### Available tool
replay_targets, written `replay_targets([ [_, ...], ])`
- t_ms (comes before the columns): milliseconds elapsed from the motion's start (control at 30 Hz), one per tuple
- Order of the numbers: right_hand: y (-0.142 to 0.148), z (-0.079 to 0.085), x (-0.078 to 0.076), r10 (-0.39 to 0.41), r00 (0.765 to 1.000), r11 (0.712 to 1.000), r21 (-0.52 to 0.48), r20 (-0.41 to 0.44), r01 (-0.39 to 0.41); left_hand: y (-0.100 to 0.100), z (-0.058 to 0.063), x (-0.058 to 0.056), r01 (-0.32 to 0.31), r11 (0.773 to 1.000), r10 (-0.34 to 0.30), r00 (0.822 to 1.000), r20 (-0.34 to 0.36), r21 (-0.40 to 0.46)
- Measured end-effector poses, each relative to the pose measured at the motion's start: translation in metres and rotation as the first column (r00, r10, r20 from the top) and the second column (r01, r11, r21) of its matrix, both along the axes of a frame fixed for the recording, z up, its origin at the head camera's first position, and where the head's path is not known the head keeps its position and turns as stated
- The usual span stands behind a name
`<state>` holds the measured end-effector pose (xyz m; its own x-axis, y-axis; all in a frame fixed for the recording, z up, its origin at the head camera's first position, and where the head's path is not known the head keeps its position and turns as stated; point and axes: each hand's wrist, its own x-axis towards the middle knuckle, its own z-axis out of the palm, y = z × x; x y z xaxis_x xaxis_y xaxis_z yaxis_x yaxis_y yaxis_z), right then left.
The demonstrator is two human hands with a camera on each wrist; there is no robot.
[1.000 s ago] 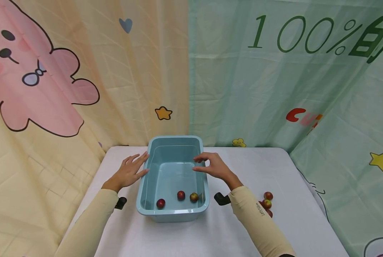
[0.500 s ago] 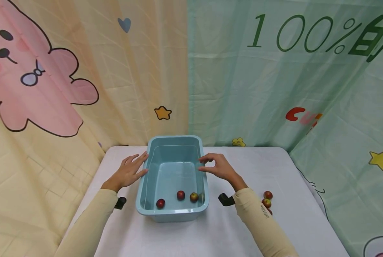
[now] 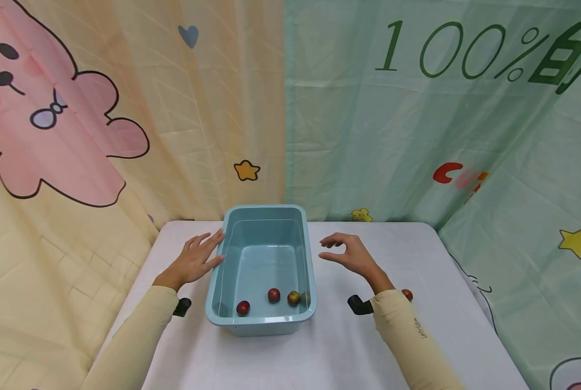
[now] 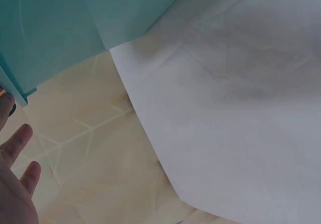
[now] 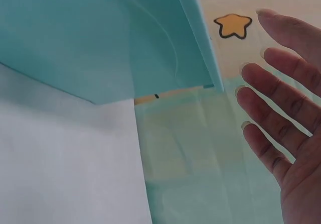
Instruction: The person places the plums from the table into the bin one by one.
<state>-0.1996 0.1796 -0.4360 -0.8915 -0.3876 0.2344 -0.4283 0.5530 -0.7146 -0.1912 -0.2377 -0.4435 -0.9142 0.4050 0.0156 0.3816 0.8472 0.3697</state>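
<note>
A blue plastic basin (image 3: pixel 266 328) stands on the white table. Inside, near its front end, lie a dark red fruit like a small apple (image 3: pixel 243 308), another red one (image 3: pixel 273 295) and a yellowish-red one (image 3: pixel 294 298). My left hand (image 3: pixel 193 261) touches the basin's left rim, fingers spread and fairly straight. Off the basin's right side hovers my right hand (image 3: pixel 353 257), fingers loosely bent, thumb apart, nothing between them. In the right wrist view the right fingers (image 5: pixel 273 86) are apart from the basin wall (image 5: pixel 100 38).
One more small reddish fruit (image 3: pixel 407 294) shows on the table's right side, partly behind the right sleeve (image 3: pixel 412 330). The white tabletop (image 3: pixel 251 368) ends at printed curtains (image 3: pixel 368 135) behind and at both sides.
My right hand has moved right, from over the basin's right rim to beside it. Its sleeve now covers most of the fruit on the right. The left hand stays put.
</note>
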Motion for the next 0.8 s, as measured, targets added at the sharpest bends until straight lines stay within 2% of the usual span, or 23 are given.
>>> replay_targets([
  [200, 0.01, -0.004, 0.003, -0.018, 1.0, 1.0, -0.01, -0.018, 0.017, 0.001, 0.0, -0.001, 0.013, 1.0, -0.013, 1.0, -0.003, -0.009],
  [800, 0.051, -0.022, 0.024, -0.105, 0.994, 0.994, -0.024, 0.036, 0.106, 0.001, 0.002, 0.0, -0.002, 1.0, 0.002, 1.0, 0.005, -0.005],
])
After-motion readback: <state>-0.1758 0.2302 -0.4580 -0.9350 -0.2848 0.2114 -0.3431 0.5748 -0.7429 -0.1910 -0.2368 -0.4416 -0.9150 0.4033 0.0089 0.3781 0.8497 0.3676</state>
